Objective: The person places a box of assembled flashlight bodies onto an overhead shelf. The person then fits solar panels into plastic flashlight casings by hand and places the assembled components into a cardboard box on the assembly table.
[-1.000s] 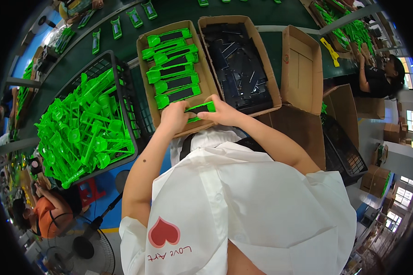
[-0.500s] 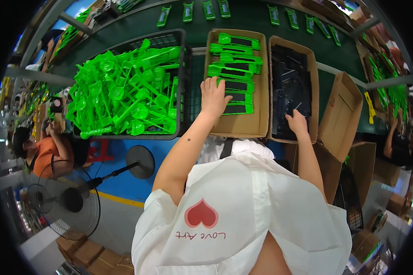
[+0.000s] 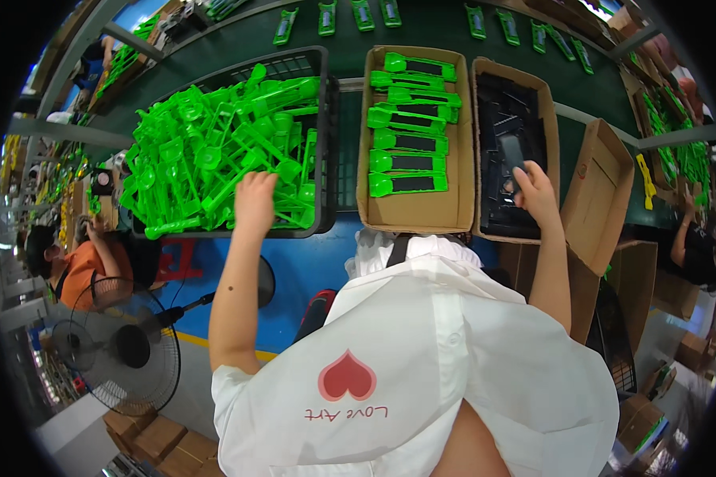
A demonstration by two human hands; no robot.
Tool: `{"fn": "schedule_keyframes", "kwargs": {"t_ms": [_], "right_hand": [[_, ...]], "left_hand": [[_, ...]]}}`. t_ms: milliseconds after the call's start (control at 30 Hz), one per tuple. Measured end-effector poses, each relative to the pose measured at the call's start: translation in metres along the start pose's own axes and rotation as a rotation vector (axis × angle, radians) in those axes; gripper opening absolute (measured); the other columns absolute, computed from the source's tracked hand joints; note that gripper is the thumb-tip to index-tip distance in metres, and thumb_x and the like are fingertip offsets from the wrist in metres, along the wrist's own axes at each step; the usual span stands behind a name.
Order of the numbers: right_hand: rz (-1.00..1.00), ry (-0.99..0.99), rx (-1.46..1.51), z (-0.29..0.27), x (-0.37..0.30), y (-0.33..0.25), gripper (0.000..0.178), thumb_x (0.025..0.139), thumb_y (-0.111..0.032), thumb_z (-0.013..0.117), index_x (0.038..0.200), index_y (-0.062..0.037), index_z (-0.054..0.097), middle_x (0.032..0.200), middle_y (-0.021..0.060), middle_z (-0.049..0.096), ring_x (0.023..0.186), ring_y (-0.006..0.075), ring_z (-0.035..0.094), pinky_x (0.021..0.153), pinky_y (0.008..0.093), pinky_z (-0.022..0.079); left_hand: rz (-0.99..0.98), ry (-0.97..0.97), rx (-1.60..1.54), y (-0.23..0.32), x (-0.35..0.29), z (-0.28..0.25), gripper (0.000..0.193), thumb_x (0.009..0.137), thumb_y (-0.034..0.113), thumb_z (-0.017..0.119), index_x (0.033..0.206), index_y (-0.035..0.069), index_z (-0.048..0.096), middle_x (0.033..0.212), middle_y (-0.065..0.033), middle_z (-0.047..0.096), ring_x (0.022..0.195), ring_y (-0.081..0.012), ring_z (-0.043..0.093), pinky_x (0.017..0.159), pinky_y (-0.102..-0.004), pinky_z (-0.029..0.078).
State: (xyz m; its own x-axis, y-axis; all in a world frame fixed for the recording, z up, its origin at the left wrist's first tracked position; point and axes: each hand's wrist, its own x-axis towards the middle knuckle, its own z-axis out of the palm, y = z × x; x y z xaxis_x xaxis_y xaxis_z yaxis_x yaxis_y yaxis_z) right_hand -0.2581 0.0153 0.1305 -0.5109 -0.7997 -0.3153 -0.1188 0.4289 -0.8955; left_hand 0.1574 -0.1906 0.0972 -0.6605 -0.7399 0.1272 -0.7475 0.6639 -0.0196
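My left hand is at the near right of a heap of bright green plastic parts, fingers bent and close together against them; what they grip is hidden. The heap fills a black crate. In my right hand a thin dark rectangular strip is pinched, raised over a carton of dark flat pieces. Between the hands stands an open cardboard box. A column of green frames lies in it, with dark strips showing in their long openings.
Another cardboard box leans at the right, beside a yellow part. Several green assembled pieces lie along the green bench at the back. A standing fan is at the lower left. Other people work at both sides.
My left hand has left the green frames in the middle box and moved left to the crate's heap. My right hand has lifted a dark strip from the carton.
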Motion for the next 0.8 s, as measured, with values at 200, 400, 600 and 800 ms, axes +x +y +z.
{"fn": "schedule_keyframes", "kwargs": {"t_ms": [200,400,600,800], "right_hand": [[-0.194,-0.257,-0.004,0.030,-0.001,-0.034,0.021,0.078,-0.009,0.057,0.091,-0.0031,0.043,0.061,0.0037,0.053,0.043,0.0042,0.041,0.039,0.0172,0.031],[-0.146,-0.228,-0.009,0.041,-0.022,-0.065,0.016,0.075,-0.013,0.063,0.074,-0.0033,0.050,0.058,0.0017,0.054,0.042,0.0030,0.042,0.039,0.0170,0.031],[-0.110,-0.333,-0.026,0.052,-0.027,-0.068,0.016,0.079,-0.017,0.059,0.077,-0.0018,0.054,0.054,0.0007,0.053,0.037,0.0026,0.041,0.037,0.0169,0.030],[-0.048,-0.436,0.059,0.060,-0.032,-0.061,0.015,0.084,-0.016,0.050,0.085,-0.0010,0.053,0.051,0.0000,0.050,0.037,0.0027,0.040,0.036,0.0167,0.031]], "left_hand": [[0.043,0.039,0.150,-0.038,0.012,-0.029,0.009,0.063,0.006,0.058,0.071,0.007,0.059,0.084,-0.0044,0.054,0.088,-0.0247,0.046,0.077,-0.0377,0.035],[-0.485,0.217,-0.556,-0.009,0.035,-0.060,0.017,0.083,0.019,0.052,0.086,0.003,0.054,0.067,-0.0059,0.056,0.058,-0.0151,0.054,0.048,-0.0260,0.040],[-0.411,-0.372,-1.453,0.089,0.038,-0.058,0.025,0.078,0.012,0.058,0.100,0.002,0.056,0.078,-0.0019,0.058,0.064,-0.0089,0.055,0.052,-0.0215,0.042],[-0.422,-0.516,-1.826,0.130,0.037,-0.047,0.020,0.081,0.005,0.053,0.101,-0.001,0.054,0.084,-0.0100,0.060,0.071,-0.0145,0.058,0.061,-0.0254,0.048]]}}
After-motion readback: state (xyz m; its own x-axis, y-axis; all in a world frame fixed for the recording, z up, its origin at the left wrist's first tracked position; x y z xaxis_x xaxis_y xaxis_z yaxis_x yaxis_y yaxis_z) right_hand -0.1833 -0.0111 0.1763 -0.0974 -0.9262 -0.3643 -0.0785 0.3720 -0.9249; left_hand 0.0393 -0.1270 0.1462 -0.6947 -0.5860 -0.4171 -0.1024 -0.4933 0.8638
